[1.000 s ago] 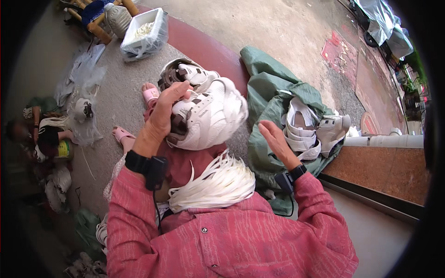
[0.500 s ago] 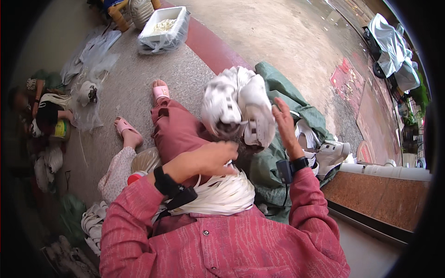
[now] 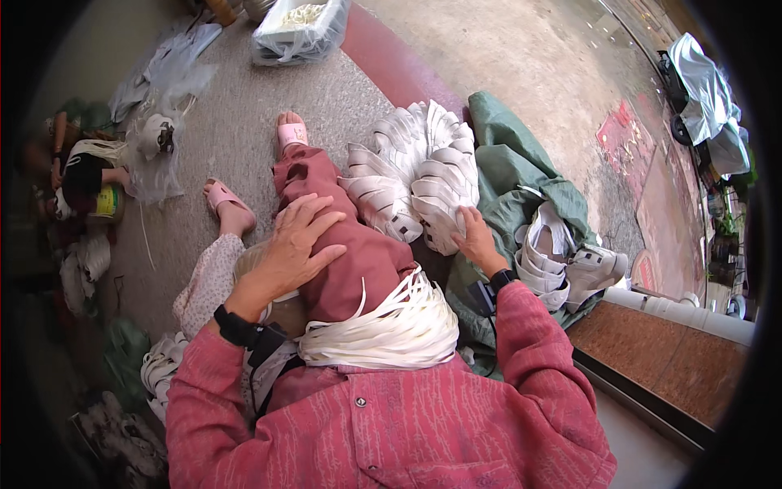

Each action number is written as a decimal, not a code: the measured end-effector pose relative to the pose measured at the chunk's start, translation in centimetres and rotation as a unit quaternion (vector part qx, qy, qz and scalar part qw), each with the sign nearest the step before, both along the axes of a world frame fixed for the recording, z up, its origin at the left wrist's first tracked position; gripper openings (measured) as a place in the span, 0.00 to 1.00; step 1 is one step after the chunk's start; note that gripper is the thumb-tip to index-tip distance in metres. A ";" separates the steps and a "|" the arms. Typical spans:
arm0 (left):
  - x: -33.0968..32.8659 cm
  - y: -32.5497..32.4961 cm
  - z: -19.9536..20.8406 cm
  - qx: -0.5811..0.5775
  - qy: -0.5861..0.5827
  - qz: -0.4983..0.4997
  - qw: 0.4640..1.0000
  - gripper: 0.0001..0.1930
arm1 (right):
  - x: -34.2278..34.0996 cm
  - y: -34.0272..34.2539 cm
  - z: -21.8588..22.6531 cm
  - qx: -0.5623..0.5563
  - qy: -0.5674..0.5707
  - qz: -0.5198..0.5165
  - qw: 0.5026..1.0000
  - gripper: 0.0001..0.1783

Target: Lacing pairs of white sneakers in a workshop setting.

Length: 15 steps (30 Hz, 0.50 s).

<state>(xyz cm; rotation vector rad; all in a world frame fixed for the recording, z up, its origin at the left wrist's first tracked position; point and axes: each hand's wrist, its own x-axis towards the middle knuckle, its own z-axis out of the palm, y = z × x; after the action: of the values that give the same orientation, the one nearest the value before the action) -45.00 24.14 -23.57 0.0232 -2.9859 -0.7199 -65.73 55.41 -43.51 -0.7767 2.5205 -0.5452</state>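
Two rows of nested white strappy shoe uppers point(image 3: 444, 175) lie side by side beyond my right knee. My right hand point(image 3: 481, 243) is at the near end of the right-hand row, its fingertips touching the edge, thumb apart from the forefinger. My left hand point(image 3: 297, 244) is spread open over my reddish trouser leg point(image 3: 334, 269), holding nothing. Across my lap lies a thick bundle of flat white strips point(image 3: 379, 330), one loose end curling up. To the right, a strappy white shoe point(image 3: 544, 248) and a paler shoe point(image 3: 595, 269) sit on green sheeting point(image 3: 521, 155).
A white box in clear plastic point(image 3: 301, 33) holds pale strips at the far end. Another person point(image 3: 73, 179) sits at the left near plastic bags. A low brown-panelled block point(image 3: 652, 342) stands at the right. Farther off is a vehicle under a silver cover point(image 3: 705, 90).
The blurred shoe uppers now lie still, fanned out in two rows. My left hand has moved left from above the strips to my leg; my right hand has come down to the right-hand row.
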 end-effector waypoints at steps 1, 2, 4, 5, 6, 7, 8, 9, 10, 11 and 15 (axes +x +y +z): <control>-0.4 0.1 -0.4 0.001 -0.001 0.004 1.000 0.24 | 0.0 -0.4 0.0 -0.017 0.015 0.001 1.000 0.39; -1.1 0.2 -0.9 0.015 0.006 0.010 1.000 0.22 | -0.1 -0.8 0.0 -0.014 0.016 0.003 1.000 0.39; -2.3 0.2 -1.6 0.030 0.013 0.019 0.999 0.21 | -0.5 -2.0 -0.2 -0.085 0.080 -0.009 0.993 0.35; -2.8 0.1 -1.9 0.035 0.020 0.013 0.999 0.19 | -0.6 -2.8 0.0 -0.083 0.079 -0.006 0.993 0.35; -3.0 0.0 -2.1 0.037 0.026 0.010 0.999 0.18 | -0.9 -4.3 0.7 -0.112 0.082 0.008 0.990 0.33; -3.0 -0.3 -2.1 0.035 0.026 0.015 0.999 0.18 | -1.0 -6.0 1.4 -0.141 0.084 0.023 0.986 0.31; -3.4 -0.4 -2.3 0.036 0.019 0.004 0.999 0.17 | -1.4 -7.0 1.5 -0.140 0.086 0.025 0.986 0.31; -3.7 -0.5 -2.4 0.037 0.011 -0.006 0.999 0.16 | -1.7 -8.1 1.7 -0.170 0.103 0.058 0.978 0.28; -4.1 -0.7 -2.4 0.036 0.013 -0.003 0.999 0.16 | -2.2 -9.4 1.8 -0.201 0.118 0.092 0.968 0.26; -4.3 -1.0 -2.6 0.044 0.002 -0.008 0.999 0.15 | -2.5 -10.8 2.0 -0.205 0.135 0.108 0.963 0.22; -5.8 -1.6 -3.6 0.082 -0.034 -0.001 0.996 0.15 | -5.8 -15.6 0.6 -0.257 -0.016 0.041 0.965 0.24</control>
<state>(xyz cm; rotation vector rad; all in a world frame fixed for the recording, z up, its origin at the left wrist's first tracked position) -50.79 22.56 -27.17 0.0556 -2.9816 -0.9816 -71.52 39.78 -42.88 -1.0343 2.3230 -1.1982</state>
